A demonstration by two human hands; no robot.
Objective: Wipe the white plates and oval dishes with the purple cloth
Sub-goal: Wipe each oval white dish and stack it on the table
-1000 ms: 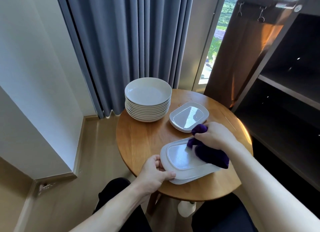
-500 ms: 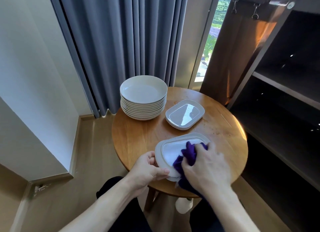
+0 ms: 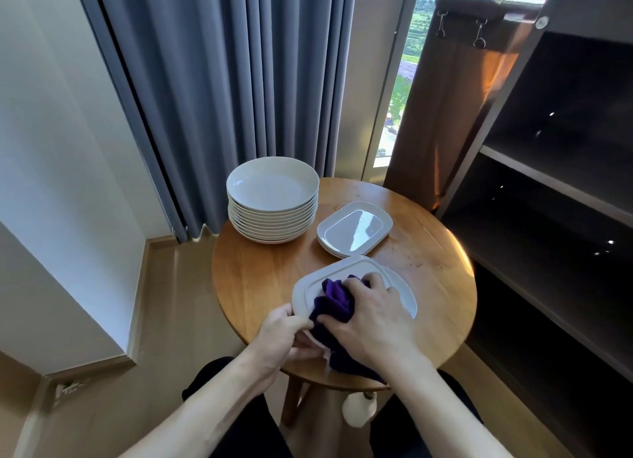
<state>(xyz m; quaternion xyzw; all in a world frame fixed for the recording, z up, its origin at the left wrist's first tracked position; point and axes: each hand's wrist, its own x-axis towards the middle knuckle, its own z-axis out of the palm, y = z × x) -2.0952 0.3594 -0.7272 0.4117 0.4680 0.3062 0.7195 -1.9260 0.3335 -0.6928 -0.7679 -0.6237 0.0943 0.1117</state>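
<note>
Landmark for all places: the plate stack, some ten white round plates piled at the far left of the round wooden counter.

Just right of the plate stack, near it but apart, a low pile of white oval dishes, the top one glossy with window glare.

Nearer than the plate stack and a little to its right, at the counter's near edge, the near oval dish, lying slightly askew on a second dish with its rim peeking out on the side away from the plate stack.

Bunched on the near oval dish, the purple cloth, covering the middle and trailing off the near rim.

Right grip pressed palm-down on the purple cloth, fingers curled over the bunched folds, clutching them against the dish.

Left grip clamped on the dish's near rim, on the side toward the plate stack, thumb on top, fingers curled round the edge, touching the cloth's border.

Behind the plate stack, a grey-blue curtain hanging to the floor. Far right of the plate stack, beyond the counter, a dark shelf unit. Behind and right of the plate stack, between curtain and shelf unit, a strip of window with green outside.

Below the counter, well nearer than the plate stack, a small white object, too hidden to identify.
</note>
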